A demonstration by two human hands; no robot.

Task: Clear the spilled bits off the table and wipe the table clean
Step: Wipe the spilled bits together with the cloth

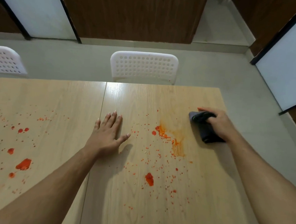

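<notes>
Right hand: the right hand [217, 124] sits at about 2 o'clock in the view, near the right edge of the surface [58, 97], its fingers curled around a dark cloth [204, 131] and pressing it down.
Cloth: 1 bunched dark grey cloth, its long axis running from 11 o'clock to 5 o'clock under the palm.
Left hand: the left hand [107, 133] lies flat near the middle, fingers straight and spread, holding nothing; it seems to brace the body.
Key relation: the orange smear [175, 139] lies just beside the cloth toward 8 o'clock, running roughly 12 to 6, so the cloth hand is the nearer one to it, and a pull toward 8 o'clock would meet it.
Spill, right panel: 1 large red blob [149, 179] at 6 o'clock from the smear, plus fine red specks too many to count.
Spill, left panel: a big red patch [23, 164] well apart from the cloth at 8 o'clock, with about 8 smaller red blobs around it and scattered dots.
Progress: judged early; only a faint streak near the cloth looks wiped, and most bits remain.
Surface: 2 pale wood panels meeting at 1 seam.
Chairs: 2 white perforated chairs; 1 chair [144, 67] at 12 o'clock, another at 10 o'clock.
</notes>
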